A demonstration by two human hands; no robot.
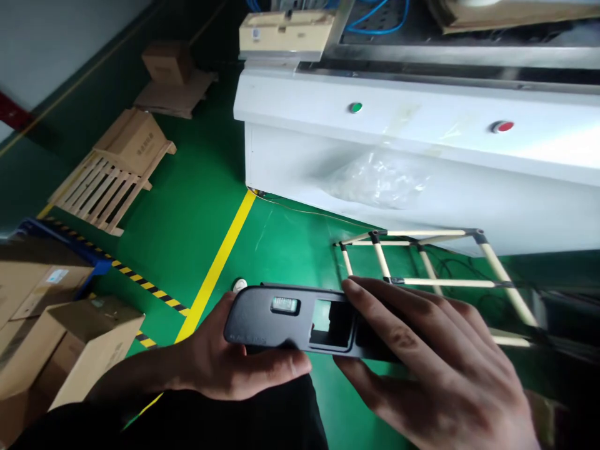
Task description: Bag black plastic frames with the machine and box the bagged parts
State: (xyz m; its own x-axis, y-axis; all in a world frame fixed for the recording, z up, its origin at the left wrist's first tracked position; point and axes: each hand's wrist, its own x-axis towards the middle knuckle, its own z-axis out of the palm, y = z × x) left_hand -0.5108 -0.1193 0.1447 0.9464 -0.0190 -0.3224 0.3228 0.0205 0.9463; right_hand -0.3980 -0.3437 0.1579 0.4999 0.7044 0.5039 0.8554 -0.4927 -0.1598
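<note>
A slim black housing (267,322) with a rounded left end lies level between my hands, above the green floor. It has a small slot with a pale ribbed insert and a larger rectangular opening through which the floor shows. My left hand (225,356) grips the left end, the thumb along the lower edge and the other fingers hidden behind. My right hand (435,362) closes over the right end, index finger across the face near the opening and thumb at the lower edge. That hand covers the right end, so its shape there is hidden.
A white machine (300,150) with green and red buttons stands ahead, a clear plastic bag (379,178) taped to its front. Below it is a cream tube frame (445,282). At left are cardboard boxes (135,140), a wooden pallet (96,190) and an open carton (100,359).
</note>
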